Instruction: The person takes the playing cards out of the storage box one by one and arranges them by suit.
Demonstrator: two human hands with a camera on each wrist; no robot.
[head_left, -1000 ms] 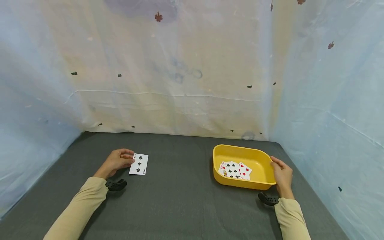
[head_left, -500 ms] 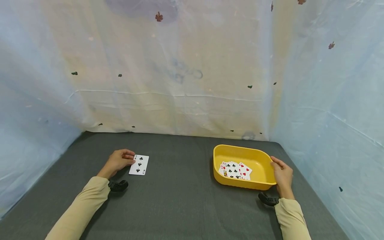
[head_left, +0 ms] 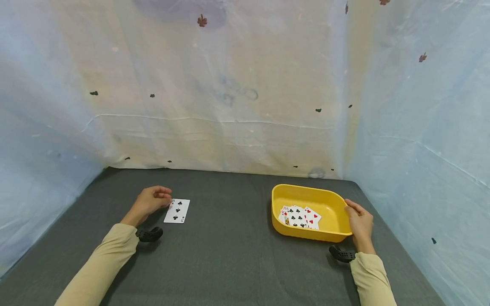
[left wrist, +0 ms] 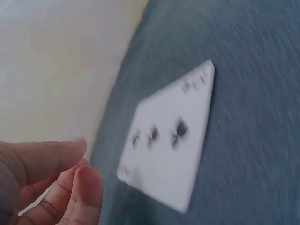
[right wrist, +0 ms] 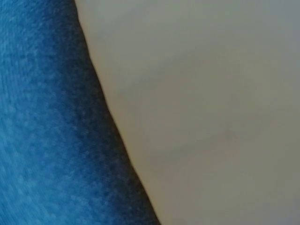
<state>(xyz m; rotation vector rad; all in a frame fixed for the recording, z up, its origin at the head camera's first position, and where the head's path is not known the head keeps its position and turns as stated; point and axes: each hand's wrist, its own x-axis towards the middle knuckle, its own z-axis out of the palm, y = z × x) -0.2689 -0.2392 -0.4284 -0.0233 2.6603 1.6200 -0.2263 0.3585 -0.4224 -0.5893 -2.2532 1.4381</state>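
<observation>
A three of clubs playing card lies face up on the dark cloth at the left. My left hand hovers at its upper left corner, fingers loosely bent; in the left wrist view the fingertips stand apart from the card and hold nothing. At the right, my right hand grips the right end of a yellow tray, its thumb over the rim. Several playing cards lie face up in the tray's left part, overlapping, with clubs and hearts showing. The right wrist view has only a blurred pale surface beside cloth.
Dark grey cloth covers the table, including the stretch between card and tray. A pale plastic sheet rises at the back edge, with bluish sheets on both sides. Each wrist wears a black band.
My left hand has let go of the three of clubs and lifted slightly away from it; the card now lies flat on the cloth. The right hand and tray stay put.
</observation>
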